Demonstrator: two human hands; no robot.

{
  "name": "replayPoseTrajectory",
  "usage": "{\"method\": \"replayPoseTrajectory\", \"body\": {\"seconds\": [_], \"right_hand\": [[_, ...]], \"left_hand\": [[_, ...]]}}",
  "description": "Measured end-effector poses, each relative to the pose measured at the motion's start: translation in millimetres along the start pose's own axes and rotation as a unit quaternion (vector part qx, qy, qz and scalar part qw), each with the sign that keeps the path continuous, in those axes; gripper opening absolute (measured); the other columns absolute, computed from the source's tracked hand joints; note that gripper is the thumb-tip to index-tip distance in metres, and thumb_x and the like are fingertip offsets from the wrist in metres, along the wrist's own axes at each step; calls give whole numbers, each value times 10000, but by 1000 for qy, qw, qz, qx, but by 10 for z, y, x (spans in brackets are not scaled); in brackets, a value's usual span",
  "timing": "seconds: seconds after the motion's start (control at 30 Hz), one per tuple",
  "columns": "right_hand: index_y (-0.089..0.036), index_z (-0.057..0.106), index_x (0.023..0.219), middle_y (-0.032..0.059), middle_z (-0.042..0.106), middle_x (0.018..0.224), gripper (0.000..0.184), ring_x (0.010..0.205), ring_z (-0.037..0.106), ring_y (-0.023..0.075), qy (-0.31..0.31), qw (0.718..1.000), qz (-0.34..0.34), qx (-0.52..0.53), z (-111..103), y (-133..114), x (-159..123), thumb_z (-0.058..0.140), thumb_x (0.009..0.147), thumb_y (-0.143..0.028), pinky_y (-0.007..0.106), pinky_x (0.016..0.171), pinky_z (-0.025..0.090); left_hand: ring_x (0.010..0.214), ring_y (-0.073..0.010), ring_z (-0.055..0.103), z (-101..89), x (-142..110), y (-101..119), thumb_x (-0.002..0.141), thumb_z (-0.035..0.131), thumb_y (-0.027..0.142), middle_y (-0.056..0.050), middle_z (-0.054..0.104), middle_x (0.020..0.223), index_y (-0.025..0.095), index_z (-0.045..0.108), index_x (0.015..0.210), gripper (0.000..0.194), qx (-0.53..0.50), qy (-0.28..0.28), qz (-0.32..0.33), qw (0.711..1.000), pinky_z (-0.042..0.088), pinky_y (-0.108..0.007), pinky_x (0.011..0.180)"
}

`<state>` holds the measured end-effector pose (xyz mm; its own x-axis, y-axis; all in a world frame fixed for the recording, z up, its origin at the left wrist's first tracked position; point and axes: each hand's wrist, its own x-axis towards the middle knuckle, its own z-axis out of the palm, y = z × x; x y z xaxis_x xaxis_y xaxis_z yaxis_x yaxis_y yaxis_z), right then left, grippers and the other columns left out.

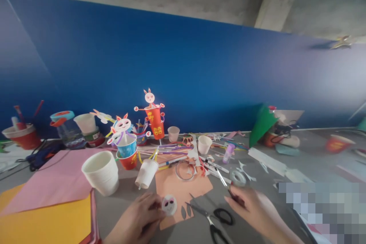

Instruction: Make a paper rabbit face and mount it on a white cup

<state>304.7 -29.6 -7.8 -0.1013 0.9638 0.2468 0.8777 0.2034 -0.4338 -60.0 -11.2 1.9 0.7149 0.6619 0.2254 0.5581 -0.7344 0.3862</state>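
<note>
My left hand [143, 213] pinches the edge of a small round white paper face [169, 205] with dark eyes, low over the table. In my right hand [251, 202] is a dark-handled craft knife [222, 178], its silver blade pointing up and left; the grip partly hides it. Between the hands lies a pair of black-handled scissors [210, 219], blades spread. Two small grey leaf-shaped pieces [186, 211] rest on the orange paper [167, 185], close to the paper face. A roll of clear tape [238, 177] sits just beyond my right hand.
White cups [103, 171] and a tipped white cup [146, 173] stand ahead on the left. Rabbit-faced cup figures, one on red cups [156, 120], are behind. Pink sheets [57, 175] and yellow sheets [45, 213] cover the left side. Pens, a glue stick [228, 153] and scraps crowd the middle.
</note>
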Motion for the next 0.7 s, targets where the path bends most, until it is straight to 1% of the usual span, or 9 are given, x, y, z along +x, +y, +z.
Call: {"method": "replayPoseTrajectory", "body": {"seconds": [0.03,0.1,0.2,0.27,0.37,0.47,0.53,0.6,0.7], "right_hand": [[-221,499,599,-43,460,497,358,459,434,132,-3,999,21,32,30,46,-4,581,866,-446,247,473,272],[-218,529,632,-48,449,493,366,463,439,129,-1,988,53,145,81,97,24,572,862,-500,240,469,299],[-194,631,804,-22,554,562,388,449,453,121,13,939,99,330,132,98,113,608,823,-581,238,444,350],[-178,666,913,27,647,663,469,450,473,122,36,908,115,400,152,85,179,660,771,-625,237,415,369],[-178,693,948,68,698,754,512,514,550,149,88,896,103,422,147,72,271,693,742,-647,246,427,436],[-188,698,914,46,680,692,492,526,574,160,114,896,96,419,74,47,333,710,731,-644,250,435,469],[-189,698,884,28,658,637,488,505,562,156,127,888,99,431,6,25,346,742,698,-639,248,426,465],[-185,698,873,22,655,612,478,475,534,137,144,869,115,460,-39,11,334,764,687,-620,238,421,445],[-167,695,845,36,675,616,451,448,496,104,153,810,162,542,-8,0,290,788,684,-578,210,408,390]], "left_hand": [[925,-208,600,-2,3,-1,921,431,119,-50,635,1039,261,661,999,282,-1,0,0,1000,469,-285,779],[933,-209,607,-6,6,1,937,424,130,-55,642,1045,261,665,1014,285,-3,3,-5,1000,481,-283,784],[906,-197,626,-12,-2,-2,958,420,155,-59,654,1027,258,679,1006,284,-21,19,-14,1000,501,-265,773],[891,-187,642,-11,-16,-22,964,425,166,-60,663,1016,257,690,997,282,-37,41,-19,998,515,-250,776],[899,-181,665,-4,-41,-81,967,443,178,-58,680,1014,255,690,1018,263,-46,88,-26,995,532,-234,793],[903,-180,681,3,-62,-138,952,486,176,-49,704,989,248,681,1022,220,-37,153,-29,987,542,-224,797],[893,-178,687,5,-68,-163,939,508,172,-39,716,961,245,676,999,193,-32,193,-29,980,544,-219,790],[857,-170,690,8,-69,-182,935,516,175,-26,721,926,243,670,989,177,-29,219,-34,975,543,-212,764],[802,-162,690,25,-65,-211,941,511,192,-14,721,889,242,663,998,170,-26,233,-49,971,540,-210,728]]}}
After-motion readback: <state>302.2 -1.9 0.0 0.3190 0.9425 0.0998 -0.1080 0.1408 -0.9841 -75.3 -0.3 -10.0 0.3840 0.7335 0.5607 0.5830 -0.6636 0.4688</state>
